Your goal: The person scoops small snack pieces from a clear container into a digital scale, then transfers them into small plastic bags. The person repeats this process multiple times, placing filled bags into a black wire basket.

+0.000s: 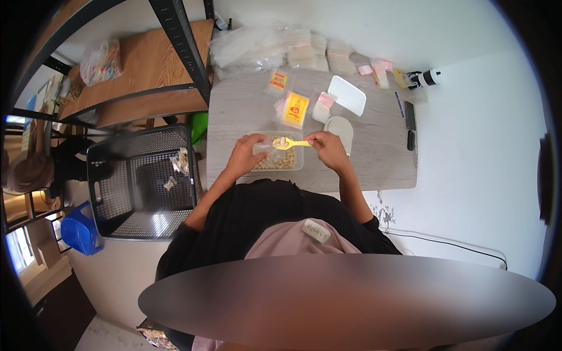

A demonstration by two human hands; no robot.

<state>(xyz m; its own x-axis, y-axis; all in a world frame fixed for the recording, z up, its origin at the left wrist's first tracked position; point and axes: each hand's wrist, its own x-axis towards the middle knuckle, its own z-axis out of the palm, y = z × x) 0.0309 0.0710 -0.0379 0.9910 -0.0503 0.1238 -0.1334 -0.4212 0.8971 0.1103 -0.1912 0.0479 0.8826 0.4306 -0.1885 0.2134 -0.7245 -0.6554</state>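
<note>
My right hand [327, 147] grips the handle of a yellow plastic spoon [298, 143], whose bowl carries several pale nut-like pieces. At the spoon's tip, my left hand [248, 153] holds a small clear plastic bag [262, 148] between thumb and fingers. Both hands are above a clear plastic container [300, 164] with more of these pieces [281, 162] in it. Just right of the container lies a whitish round-ended object [340, 130], perhaps a small scale. Beyond the container are a stack of yellow-labelled packets [295, 109] and a pack of small clear bags [322, 109].
A white tray [347, 95] lies farther back on the wood-grain table [382, 166]. Stacked clear bags [303, 48] line the wall. A phone [410, 115] lies at the right edge. Left stand a black crate [142, 175] with small packets, and a shelf [149, 57]. Another person [33, 169] is at far left.
</note>
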